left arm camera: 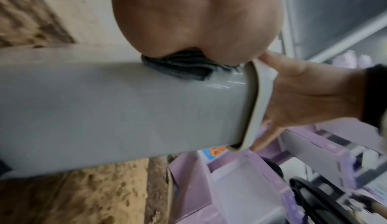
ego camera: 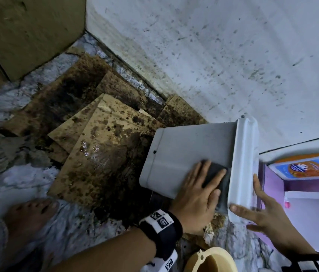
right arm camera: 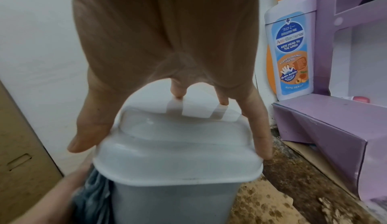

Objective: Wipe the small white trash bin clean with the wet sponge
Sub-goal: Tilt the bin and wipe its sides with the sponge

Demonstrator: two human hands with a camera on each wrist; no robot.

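Observation:
The small trash bin (ego camera: pixel 184 154), grey with a white lid (ego camera: pixel 242 165), is tilted over stained cardboard on the floor. My left hand (ego camera: pixel 211 179) lies flat on its side just below the lid and presses a dark grey sponge (ego camera: pixel 216 171) against it. From the left wrist, the sponge (left arm camera: pixel 184 68) shows squashed under my palm on the bin wall (left arm camera: pixel 125 111). My right hand (ego camera: pixel 252 209) grips the lid. In the right wrist view, thumb and little finger straddle the lid (right arm camera: pixel 178 153) and the other fingertips (right arm camera: pixel 178 93) touch its top.
Dirty, wet cardboard sheets (ego camera: pixel 99 146) cover the floor by a spotted white wall (ego camera: pixel 213 55). A purple shelf unit (ego camera: pixel 311 203) with a body-wash bottle (right arm camera: pixel 291 50) stands right of the bin. A beige tub (ego camera: pixel 211 260) and my bare foot (ego camera: pixel 33 213) are close by.

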